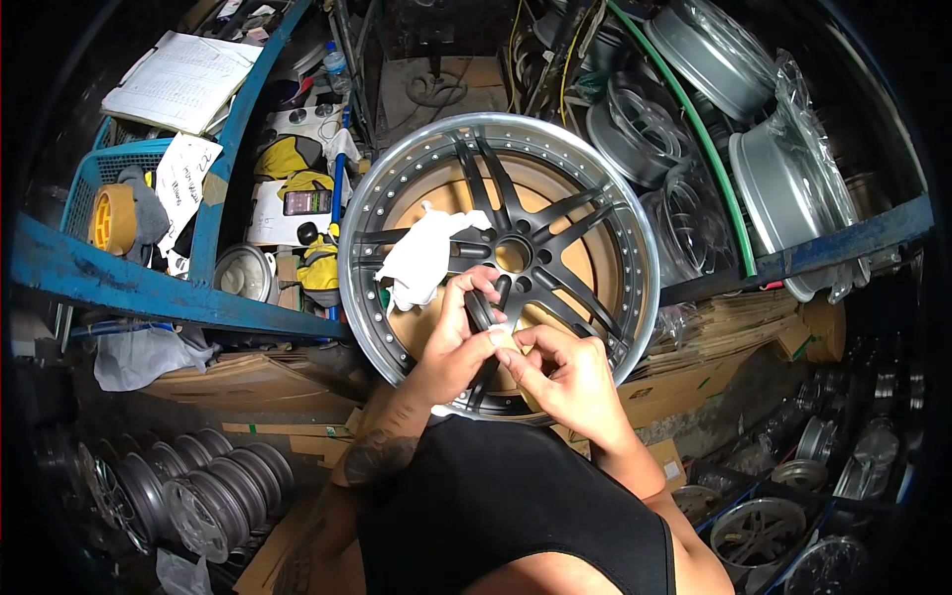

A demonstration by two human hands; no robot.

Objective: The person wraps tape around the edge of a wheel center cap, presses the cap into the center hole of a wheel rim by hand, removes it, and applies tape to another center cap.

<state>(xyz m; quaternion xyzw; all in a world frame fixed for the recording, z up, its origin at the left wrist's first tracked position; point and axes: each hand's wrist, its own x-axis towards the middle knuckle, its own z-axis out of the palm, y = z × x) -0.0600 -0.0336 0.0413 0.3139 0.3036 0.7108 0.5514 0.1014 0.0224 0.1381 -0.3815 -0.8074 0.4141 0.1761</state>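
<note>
A large wheel rim (580, 296) with dark spokes and a polished, bolt-studded lip lies face up in front of me, with brown cardboard showing through its openings. Over its lower spokes, my left hand (458, 337) and my right hand (570, 377) meet, fingertips pinched close together. Between them is a small pale piece (507, 343), partly covered by the fingers; its kind is unclear. A crumpled white cloth (424, 260) rests on the left spokes, just beyond my left hand.
Blue metal shelving (164, 288) on the left holds papers (178, 79), a tape roll (113, 218), yellow-black gloves (317, 268) and a phone (307, 202). Wrapped silver wheels (783, 178) crowd the right rack. Flattened cardboard (714, 357) and stacked wheels (223, 496) lie lower down.
</note>
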